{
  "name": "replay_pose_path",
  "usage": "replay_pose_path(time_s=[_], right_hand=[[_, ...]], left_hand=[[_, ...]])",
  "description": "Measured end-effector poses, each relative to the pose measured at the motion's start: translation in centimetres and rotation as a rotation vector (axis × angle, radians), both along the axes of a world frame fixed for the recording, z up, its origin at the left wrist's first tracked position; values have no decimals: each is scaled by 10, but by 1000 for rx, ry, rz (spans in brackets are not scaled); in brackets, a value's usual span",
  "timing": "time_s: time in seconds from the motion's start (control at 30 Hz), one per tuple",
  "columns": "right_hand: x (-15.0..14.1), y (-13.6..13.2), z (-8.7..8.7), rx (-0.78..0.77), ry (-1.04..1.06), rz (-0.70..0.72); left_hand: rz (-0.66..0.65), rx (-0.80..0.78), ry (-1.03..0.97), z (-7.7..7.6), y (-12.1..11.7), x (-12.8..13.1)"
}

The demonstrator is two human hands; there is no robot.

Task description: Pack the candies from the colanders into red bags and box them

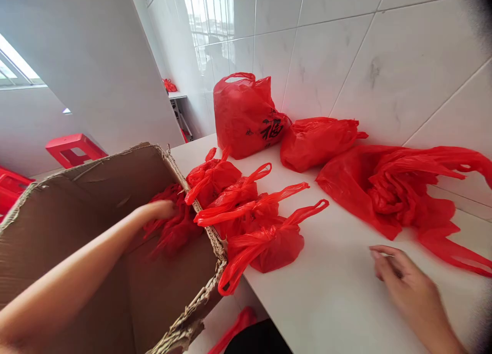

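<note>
My left hand (159,210) reaches into an open cardboard box (96,190) and is closed on a red plastic bag (172,228) inside it; the fingers are buried in the bag. Several small tied red bags (253,226) lie on the white counter (330,297) right beside the box's torn edge. My right hand (403,285) rests low on the counter at the right with fingers loosely stretched out, slightly blurred, holding nothing. It lies just in front of a heap of loose empty red bags (400,190).
A full upright red bag with black characters (246,116) and a lower stuffed red bag (315,141) stand against the white tiled wall. Red plastic stools (75,149) stand at the left behind the box. Another red bag (234,328) lies below the counter's edge.
</note>
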State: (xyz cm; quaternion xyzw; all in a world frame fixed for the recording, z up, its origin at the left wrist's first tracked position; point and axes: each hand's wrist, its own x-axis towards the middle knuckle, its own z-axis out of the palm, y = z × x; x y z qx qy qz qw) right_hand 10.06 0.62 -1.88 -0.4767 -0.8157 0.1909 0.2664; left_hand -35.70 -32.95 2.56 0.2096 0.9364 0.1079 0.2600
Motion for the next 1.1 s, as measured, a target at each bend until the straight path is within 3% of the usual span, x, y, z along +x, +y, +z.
replay_pose_path(time_s=[0.07,0.13,0.2,0.27,0.33,0.4,0.47,0.53,0.63,0.73,0.83,0.9,0.97,1.1], right_hand=[[-23,-18,-3,-111,48,133],[-39,-39,-2,-130,15,260],[-48,-56,1,-63,-47,344],[-49,-64,4,2,-74,376],[-46,-65,7,8,-73,374],[-42,-62,9,-12,-72,372],[-39,-60,11,-30,-77,376],[-36,-58,12,-55,-77,381],[-34,-56,10,-80,-72,392],[-33,-54,6,-60,-71,385],[-34,-51,4,-61,-79,391],[-34,-50,3,-82,-94,382],[-35,-50,3,-90,-103,360],[-34,-51,1,-60,-109,347]], left_hand=[[-14,-42,216,52,4,-9],[-46,-6,450,98,16,2],[-129,67,578,125,37,37],[-375,165,575,127,65,87],[-628,202,489,112,94,137],[-766,179,406,93,119,173],[-828,187,328,83,133,187],[-845,219,245,89,135,182],[-718,342,-4,125,111,160],[-297,664,-380,167,70,140],[101,776,-290,189,27,124],[264,724,-169,184,-1,108],[314,614,-137,166,-28,85],[280,360,-367,99,-71,32]])
